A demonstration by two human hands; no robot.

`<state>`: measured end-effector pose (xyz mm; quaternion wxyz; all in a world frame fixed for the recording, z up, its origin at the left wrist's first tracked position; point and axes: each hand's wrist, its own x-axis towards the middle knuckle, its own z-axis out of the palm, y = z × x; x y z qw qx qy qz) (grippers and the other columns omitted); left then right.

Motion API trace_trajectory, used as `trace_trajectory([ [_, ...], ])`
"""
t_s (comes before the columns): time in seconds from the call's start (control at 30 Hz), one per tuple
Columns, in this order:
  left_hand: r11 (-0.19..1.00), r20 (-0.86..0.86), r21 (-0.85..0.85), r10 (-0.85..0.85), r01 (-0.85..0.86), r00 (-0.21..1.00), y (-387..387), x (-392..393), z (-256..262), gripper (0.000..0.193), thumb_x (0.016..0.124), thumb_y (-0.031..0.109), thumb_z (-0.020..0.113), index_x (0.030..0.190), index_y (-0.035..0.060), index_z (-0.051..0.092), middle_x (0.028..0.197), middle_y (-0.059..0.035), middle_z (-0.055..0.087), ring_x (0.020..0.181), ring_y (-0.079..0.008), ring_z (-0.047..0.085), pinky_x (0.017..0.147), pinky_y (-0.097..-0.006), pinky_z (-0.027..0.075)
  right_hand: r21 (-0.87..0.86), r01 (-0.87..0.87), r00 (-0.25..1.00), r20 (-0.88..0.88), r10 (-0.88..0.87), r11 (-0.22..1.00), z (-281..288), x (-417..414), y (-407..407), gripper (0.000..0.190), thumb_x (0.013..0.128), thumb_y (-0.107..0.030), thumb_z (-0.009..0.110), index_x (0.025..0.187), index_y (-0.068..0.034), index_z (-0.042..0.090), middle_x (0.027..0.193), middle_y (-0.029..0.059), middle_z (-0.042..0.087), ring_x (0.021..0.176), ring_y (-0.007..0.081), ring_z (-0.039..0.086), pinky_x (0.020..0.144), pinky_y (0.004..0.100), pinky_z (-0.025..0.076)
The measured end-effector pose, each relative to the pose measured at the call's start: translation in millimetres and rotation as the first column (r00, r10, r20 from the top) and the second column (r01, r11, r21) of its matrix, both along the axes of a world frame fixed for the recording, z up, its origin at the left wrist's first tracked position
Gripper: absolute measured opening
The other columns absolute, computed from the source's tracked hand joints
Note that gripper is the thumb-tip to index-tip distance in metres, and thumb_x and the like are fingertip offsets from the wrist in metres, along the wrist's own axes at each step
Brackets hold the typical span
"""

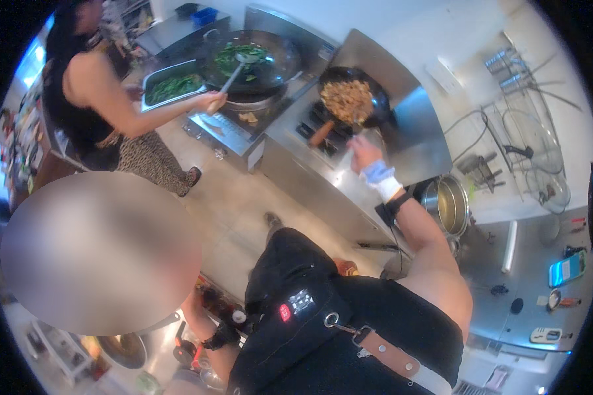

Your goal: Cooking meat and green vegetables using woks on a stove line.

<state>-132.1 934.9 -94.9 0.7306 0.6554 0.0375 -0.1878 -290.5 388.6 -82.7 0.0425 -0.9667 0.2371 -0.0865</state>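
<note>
My right hand (364, 152), with a blue and white wrap at the wrist, reaches to the near edge of a dark wok (383, 101). Its fingers are closed around a greyish cooking utensil (360, 121), mostly hidden and blurred, whose end meets the food. Browned, diced food (346, 101) fills much of that wok. The wok's wooden handle (321, 134) sticks out to the left of my hand, apart from it. My left forearm (197, 316), wearing a black watch, extends towards a large blurred patch that hides the hand and whatever it touches.
Across the stove a person (94, 94) holds a ladle (232, 76) over greens in a larger wok (286, 54). Beside it stands a metal tray (146, 102) of greens. Nested pots (444, 205) stand near my right arm. A phone (567, 269) lies on the steel counter (484, 247).
</note>
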Motion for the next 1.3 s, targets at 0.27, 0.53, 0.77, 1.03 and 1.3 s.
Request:
trace_trajectory([
  [0.27, 0.909, -0.052, 0.159, -0.382, 0.385, 0.923, -182, 30, -11, 0.025, 0.089, 0.005, 0.067, 0.112, 0.0004, 0.059, 0.092, -0.0041, 0.065, 0.084, -0.0123, 0.062, 0.077, -0.0262, 0.051, -0.056, -0.192, 0.977, -0.101, 0.186, 0.98, -54, 12, -128, 0.033, 0.087, -0.021, 0.063, 0.118, -0.011, 0.058, 0.128, 0.0112, 0.052, 0.1, 0.0349, 0.063, 0.079, 0.0437, 0.055],
  [0.53, 0.662, -0.063, 0.175, -0.731, 0.729, 0.679, -372, 56, -43, 0.032, 0.091, 0.014, 0.069, 0.119, 0.0027, 0.057, 0.095, -0.0055, 0.064, 0.089, -0.0147, 0.062, 0.078, -0.0269, 0.05, 0.175, -0.191, 0.837, 0.543, 0.067, 0.966, 76, 16, -190, 0.026, 0.094, -0.022, 0.06, 0.077, -0.003, 0.065, 0.074, 0.0104, 0.066, 0.064, 0.0229, 0.064, 0.061, 0.0326, 0.05],
  [0.77, 0.558, -0.362, 0.043, -0.765, 0.829, 0.533, -474, 56, -44, 0.049, 0.093, 0.024, 0.068, 0.132, 0.004, 0.046, 0.095, -0.0074, 0.063, 0.084, -0.0151, 0.064, 0.071, -0.0274, 0.052, 0.614, 0.218, 0.447, 0.628, -0.637, 0.758, 98, -9, -280, 0.033, 0.096, -0.024, 0.061, 0.076, 0.002, 0.067, 0.067, 0.0053, 0.066, 0.061, 0.0109, 0.058, 0.054, 0.0287, 0.044],
  [1.03, 0.364, -0.507, -0.083, -0.817, 0.928, 0.275, -506, 67, -58, 0.042, 0.094, 0.022, 0.066, 0.131, 0.009, 0.05, 0.075, -0.0002, 0.056, 0.052, -0.0057, 0.045, 0.045, -0.021, 0.035, 0.946, -0.126, -0.068, 0.294, -0.954, 0.3, -16, 3, -305, 0.029, 0.094, -0.018, 0.061, 0.069, -0.004, 0.061, 0.071, 0.0106, 0.069, 0.05, 0.012, 0.053, 0.04, 0.0247, 0.037],
  [1.3, 0.329, -0.524, -0.194, -0.831, 0.924, 0.186, -509, 73, -56, 0.038, 0.095, 0.022, 0.063, 0.129, 0.012, 0.052, 0.068, 0.004, 0.048, 0.049, -0.0048, 0.042, 0.042, -0.0199, 0.03, 0.174, -0.306, 0.73, 0.674, 0.113, 0.936, 45, -6, -191, 0.014, 0.088, -0.014, 0.062, 0.076, -0.006, 0.064, 0.08, 0.0096, 0.068, 0.056, 0.0204, 0.058, 0.051, 0.034, 0.047],
])
